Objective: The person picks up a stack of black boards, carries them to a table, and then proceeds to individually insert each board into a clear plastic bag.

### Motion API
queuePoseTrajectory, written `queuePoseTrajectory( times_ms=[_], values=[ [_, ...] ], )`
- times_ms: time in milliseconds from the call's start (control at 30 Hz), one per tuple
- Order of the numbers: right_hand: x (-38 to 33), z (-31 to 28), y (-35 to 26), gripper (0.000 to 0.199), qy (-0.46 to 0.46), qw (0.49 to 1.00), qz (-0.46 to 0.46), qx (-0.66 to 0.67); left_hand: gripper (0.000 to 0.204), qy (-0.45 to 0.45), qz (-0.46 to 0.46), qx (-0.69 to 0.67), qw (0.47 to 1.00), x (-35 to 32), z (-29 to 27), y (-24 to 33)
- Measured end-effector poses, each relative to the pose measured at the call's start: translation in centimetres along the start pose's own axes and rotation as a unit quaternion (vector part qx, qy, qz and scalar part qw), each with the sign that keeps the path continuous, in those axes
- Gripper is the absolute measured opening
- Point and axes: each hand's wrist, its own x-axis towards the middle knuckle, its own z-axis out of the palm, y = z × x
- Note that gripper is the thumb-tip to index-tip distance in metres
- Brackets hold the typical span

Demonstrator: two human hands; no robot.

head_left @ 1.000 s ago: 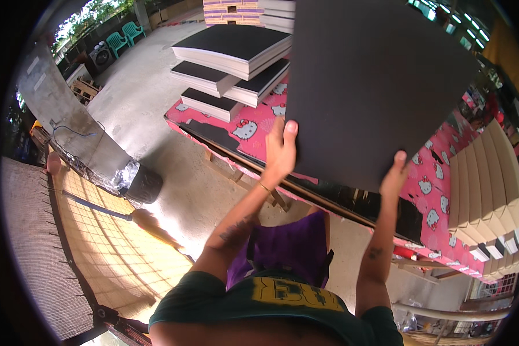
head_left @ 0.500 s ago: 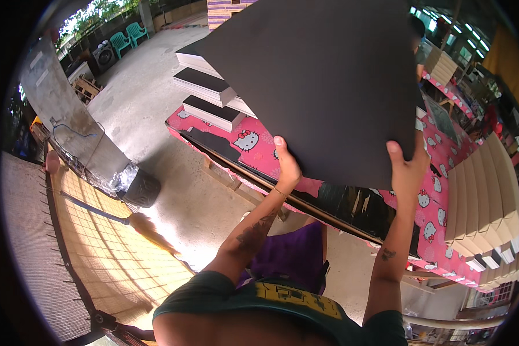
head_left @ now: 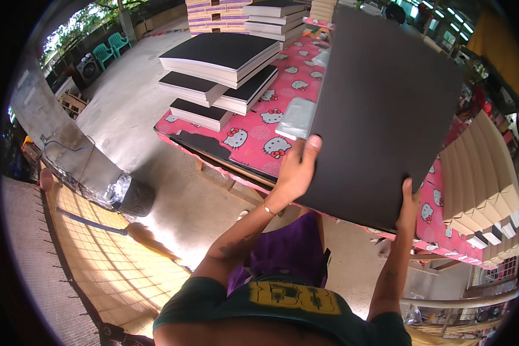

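A large, flat, matte black board (head_left: 386, 121) is held tilted in front of me, above the table (head_left: 245, 151) with its pink cat-print cover. My left hand (head_left: 299, 170) is closed on its lower left edge, thumb lying on the black face. At the lower right edge my right hand (head_left: 408, 205) grips it too, thumb in front and fingers behind. The board hides much of the table's middle and far right. Just left of it lies a clear plastic packet (head_left: 297, 117).
A stack of black-topped, white-edged slabs (head_left: 219, 55) sits at the table's left end, with another black-and-white stack (head_left: 275, 22) behind. Brown cardboard pieces (head_left: 481, 179) stand in rows at right. A pillar (head_left: 55, 115), black bin (head_left: 135, 196) and broom (head_left: 147, 239) are at left.
The black board has swung to the right and turned more upright, with both hands still on it. The stacks at the table's left and the plastic packet have come into sight.
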Motion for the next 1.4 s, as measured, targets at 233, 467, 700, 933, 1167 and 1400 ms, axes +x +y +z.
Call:
queuePoseTrajectory(
  times_ms=[233, 467, 700, 933, 1167, 1400],
  values=[
    [-8.2, -7.2, 8.9, 0.074, 0.124, 0.961, 0.200, 0.148, 0.081, -0.277, -0.067, 0.227, 0.931, -1.0, 6.5, -0.1],
    [-12.6, -12.6, 9.7, 0.077, 0.189, 0.926, 0.312, 0.094, 0.044, -0.170, 0.253, 0.306, 0.902, 7.1, 11.6, -7.1],
    [-9.8, -12.0, 7.2, 0.070, 0.144, 0.931, 0.331, 0.051, 0.023, -0.145, 0.301, 0.479, 0.812, 18.1, 10.4, -15.7],
    [-2.6, -8.2, 7.4, 0.075, 0.071, 0.941, 0.331, -0.011, 0.031, 0.163, 0.169, 0.299, 0.925, 18.2, -2.0, -6.1],
    [4.9, -1.8, 8.5, 0.095, -0.012, 0.930, 0.331, -0.157, 0.029, 0.084, 0.024, 0.049, 0.995, 9.8, -16.2, 4.1],
    [5.3, -5.5, 3.0, 0.091, -0.093, 0.954, 0.255, -0.126, 0.040, 0.068, -0.047, 0.011, 0.997, 3.7, -19.0, 7.9]
  ],
)
